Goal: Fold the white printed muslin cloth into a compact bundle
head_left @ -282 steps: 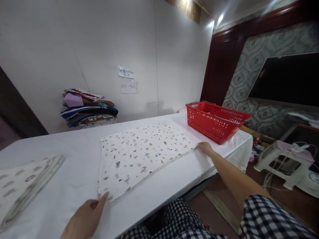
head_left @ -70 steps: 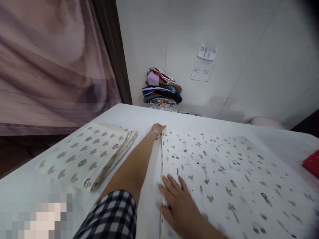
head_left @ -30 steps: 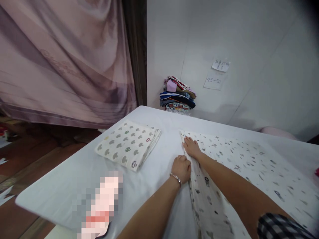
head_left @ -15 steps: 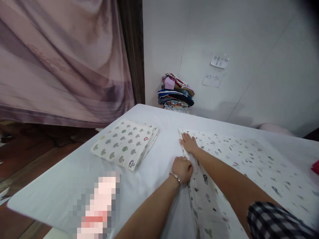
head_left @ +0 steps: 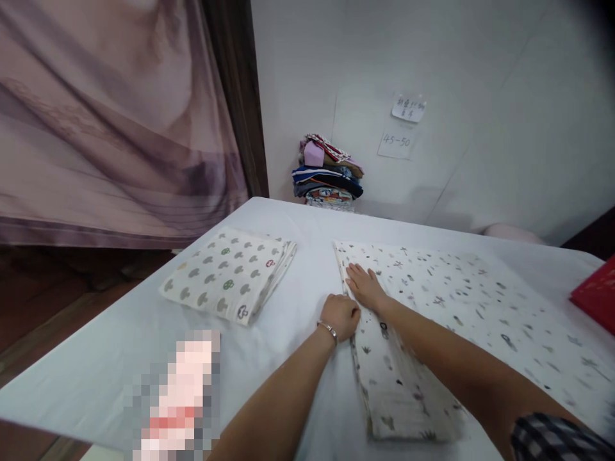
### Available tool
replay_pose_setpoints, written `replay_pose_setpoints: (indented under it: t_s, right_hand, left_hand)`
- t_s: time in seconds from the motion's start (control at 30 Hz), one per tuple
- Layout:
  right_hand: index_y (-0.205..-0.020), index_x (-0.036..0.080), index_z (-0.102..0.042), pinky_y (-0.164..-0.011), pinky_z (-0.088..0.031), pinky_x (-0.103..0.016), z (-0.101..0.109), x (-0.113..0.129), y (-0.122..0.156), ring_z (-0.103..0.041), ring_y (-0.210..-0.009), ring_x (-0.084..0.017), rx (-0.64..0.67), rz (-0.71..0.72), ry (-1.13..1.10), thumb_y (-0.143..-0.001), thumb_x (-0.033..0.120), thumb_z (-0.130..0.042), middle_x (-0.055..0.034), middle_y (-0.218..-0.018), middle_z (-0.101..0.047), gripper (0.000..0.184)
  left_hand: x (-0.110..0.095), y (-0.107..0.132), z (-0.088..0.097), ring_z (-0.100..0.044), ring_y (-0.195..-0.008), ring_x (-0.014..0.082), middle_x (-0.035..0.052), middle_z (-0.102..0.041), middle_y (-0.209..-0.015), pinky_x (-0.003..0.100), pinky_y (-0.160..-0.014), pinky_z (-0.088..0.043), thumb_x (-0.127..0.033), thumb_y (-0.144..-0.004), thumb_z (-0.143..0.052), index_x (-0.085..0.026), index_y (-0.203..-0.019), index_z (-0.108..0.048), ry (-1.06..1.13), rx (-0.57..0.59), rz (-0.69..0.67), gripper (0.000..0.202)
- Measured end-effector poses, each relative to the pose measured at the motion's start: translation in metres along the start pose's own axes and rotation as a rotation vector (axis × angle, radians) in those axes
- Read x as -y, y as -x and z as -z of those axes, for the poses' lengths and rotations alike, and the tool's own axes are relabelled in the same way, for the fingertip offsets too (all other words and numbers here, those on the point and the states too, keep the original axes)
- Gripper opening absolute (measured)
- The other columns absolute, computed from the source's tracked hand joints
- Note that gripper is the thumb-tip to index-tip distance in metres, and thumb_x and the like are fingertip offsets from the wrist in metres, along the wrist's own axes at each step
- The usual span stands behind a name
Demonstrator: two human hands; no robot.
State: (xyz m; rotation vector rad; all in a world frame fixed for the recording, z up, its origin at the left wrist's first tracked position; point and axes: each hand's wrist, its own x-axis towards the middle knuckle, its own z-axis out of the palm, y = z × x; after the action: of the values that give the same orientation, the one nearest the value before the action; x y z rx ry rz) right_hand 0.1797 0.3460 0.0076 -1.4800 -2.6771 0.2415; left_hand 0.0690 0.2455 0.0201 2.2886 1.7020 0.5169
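Observation:
A thin white cloth (head_left: 446, 301) with small plant-like prints lies spread over the right half of the table, its left part folded into a strip. My left hand (head_left: 340, 315), with a bracelet at the wrist, is curled at the strip's left edge and appears to grip it; its fingertips are partly hidden. Just beyond and to the right, my right hand (head_left: 368, 287) rests palm down on the cloth with fingers stretched out. To the left lies a folded white cloth (head_left: 225, 272) with grey mushroom prints, apart from both hands.
The table (head_left: 288, 378) has a white cover. A blurred-out long object (head_left: 180, 390) lies at its near left. Something red (head_left: 598, 294) sits at the right edge. Behind stands a pile of folded fabrics (head_left: 329, 173) by the wall; a pinkish curtain (head_left: 110, 128) hangs left.
My right hand has slid nearer along the cloth, and its palm lies flatter. The strip's near end now shows, lying flat. The view has shifted right, bringing more of the red thing in.

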Motion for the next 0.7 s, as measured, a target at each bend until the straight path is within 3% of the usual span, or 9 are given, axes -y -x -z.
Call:
replay_pose_setpoints:
  t_s: [0.17, 0.27, 0.47, 0.7]
  right_hand:
    - [-0.136, 0.021, -0.03, -0.105, -0.008, -0.047, 0.009, 0.003, 0.014, -0.012, -0.135, -0.02, 0.032, -0.002, -0.002, -0.092, 0.036, -0.021, -0.0061, -0.146, -0.022, 0.048]
    - [-0.137, 0.019, -0.029, -0.105, -0.006, -0.047, 0.015, 0.002, 0.038, -0.009, -0.135, -0.021, 0.013, 0.042, -0.013, -0.092, 0.036, -0.02, -0.0068, -0.147, -0.02, 0.049]
    - [-0.138, 0.02, -0.029, -0.106, -0.008, -0.044, 0.002, -0.007, 0.087, -0.011, -0.135, -0.019, 0.015, 0.05, -0.021, -0.092, 0.038, -0.017, -0.0057, -0.147, -0.018, 0.051]
    - [-0.137, 0.02, -0.031, -0.105, -0.009, -0.045, -0.003, -0.007, 0.085, -0.013, -0.134, -0.019, -0.043, 0.059, -0.001, -0.092, 0.037, -0.018, -0.0049, -0.147, -0.02, 0.05]
  left_hand:
    - [0.002, -0.001, -0.002, -0.058, -0.08, 0.0171, 0.0035, -0.066, -0.079, 0.032, -0.076, -0.036, -0.025, -0.081, -0.042, -0.021, -0.073, -0.066, 0.005, -0.006, -0.017, 0.026]
    - [0.003, -0.002, -0.002, -0.058, -0.08, 0.0173, 0.0034, -0.067, -0.078, 0.032, -0.075, -0.036, -0.026, -0.081, -0.043, -0.021, -0.072, -0.065, -0.004, -0.002, -0.021, 0.025]
    - [0.005, -0.003, -0.001, -0.058, -0.076, 0.0153, 0.0013, -0.067, -0.077, 0.028, -0.073, -0.036, -0.031, -0.082, -0.043, -0.023, -0.078, -0.068, 0.037, 0.013, -0.028, 0.026]
    - [0.009, -0.004, -0.001, -0.056, -0.074, 0.0132, 0.0001, -0.066, -0.077, 0.024, -0.071, -0.038, -0.033, -0.083, -0.042, -0.023, -0.082, -0.069, 0.058, 0.023, -0.049, 0.028]
